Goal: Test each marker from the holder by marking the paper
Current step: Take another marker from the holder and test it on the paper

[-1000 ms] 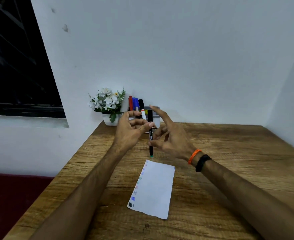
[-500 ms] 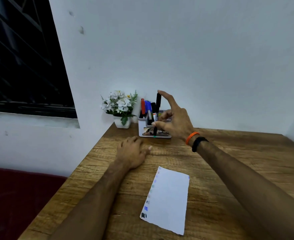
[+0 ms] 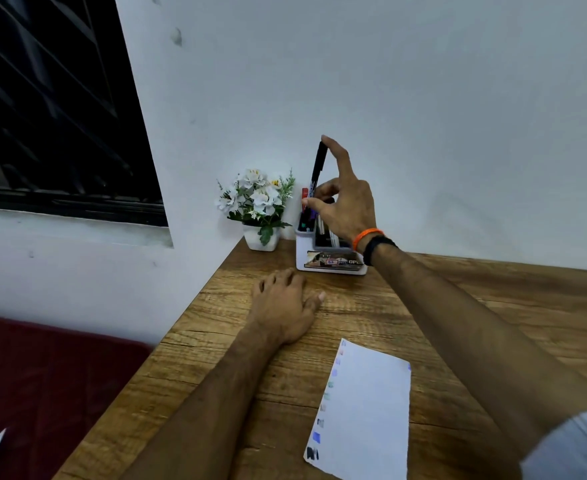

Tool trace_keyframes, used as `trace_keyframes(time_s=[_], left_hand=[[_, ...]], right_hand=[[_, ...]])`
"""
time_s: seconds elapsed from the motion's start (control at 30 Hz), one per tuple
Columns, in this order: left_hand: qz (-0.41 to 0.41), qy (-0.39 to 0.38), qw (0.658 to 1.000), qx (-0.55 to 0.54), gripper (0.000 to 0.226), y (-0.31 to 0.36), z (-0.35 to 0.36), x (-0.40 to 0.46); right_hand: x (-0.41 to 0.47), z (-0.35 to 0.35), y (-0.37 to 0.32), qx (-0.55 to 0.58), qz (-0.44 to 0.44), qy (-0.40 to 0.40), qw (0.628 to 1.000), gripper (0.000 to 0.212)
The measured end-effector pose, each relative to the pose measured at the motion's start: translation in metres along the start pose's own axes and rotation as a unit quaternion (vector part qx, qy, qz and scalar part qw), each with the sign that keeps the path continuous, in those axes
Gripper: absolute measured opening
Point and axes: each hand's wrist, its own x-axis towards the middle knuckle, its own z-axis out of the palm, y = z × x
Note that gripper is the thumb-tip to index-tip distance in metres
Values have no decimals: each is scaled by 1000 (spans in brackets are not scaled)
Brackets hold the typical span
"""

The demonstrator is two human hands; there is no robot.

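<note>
**Black marker held over the holder at the back of the desk**

A wooden desk (image 3: pixel 423 306) stands in a corner of white wall, with a dark barred window off beyond the left hand. Nearest, under the right forearm, a sheet of paper (image 3: pixel 368 410) lies flat, small coloured test marks running down its left edge. Past the paper, the left hand (image 3: pixel 285 306) rests palm down on the wood, fingers loosely spread, holding nothing. Farther on, the right hand (image 3: pixel 344 206), with orange and black bands at the wrist, pinches a black marker (image 3: pixel 318 168) between thumb and fingers, the index finger capping its top; the marker stands nearly upright, its lower end in the white holder (image 3: pixel 330 263) just beneath that hand. Other markers stand in the holder. A small pot of white flowers (image 3: pixel 257 202) sits just beside the holder, beyond the left hand.
</note>
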Motion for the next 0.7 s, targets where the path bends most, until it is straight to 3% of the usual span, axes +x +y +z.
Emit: trace_keyframes(time_s=[0.3, 0.43, 0.5, 0.7], left_hand=[[2, 5, 1000, -2, 65, -3, 4, 2], [2, 2, 1000, -1, 65, -2, 4, 3], [1, 2, 1000, -1, 65, -2, 4, 3], [0, 2, 1000, -1, 66, -2, 3, 2]], right_hand=[[-11, 10, 6, -80, -1, -68, 994, 98], [-12, 10, 8, -87, 2, -96, 992, 53], [-13, 9, 8, -88, 11, -96, 991, 42], [-13, 3, 10, -75, 31, -99, 992, 52]])
